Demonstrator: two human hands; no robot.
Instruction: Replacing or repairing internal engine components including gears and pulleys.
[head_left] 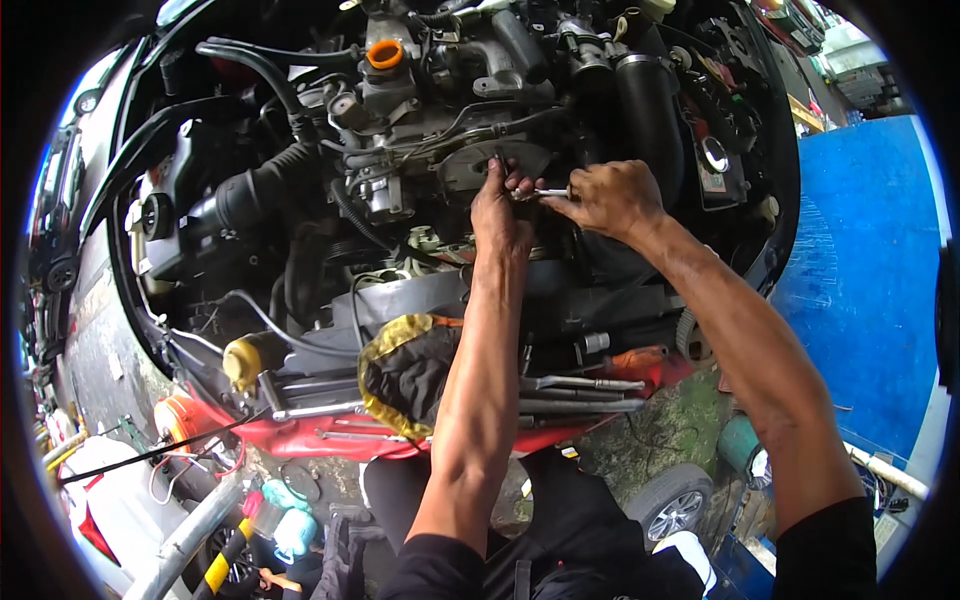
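At twelve o'clock, bared engine [400, 95]. Around eight, red cover [290, 437], probably laid to guard bodywork; near five, loose metal tools [588, 406], likely set there for easy reach. At two, right hand [622, 197] closed around slim tool [555, 192], lying at one; at twelve, left hand [503, 210] curled by its far end, perhaps steadying. Cannot tell whether gripping: tool's tip masked by fingers.

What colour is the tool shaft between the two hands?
The shaft is silver; it shows in the head view.
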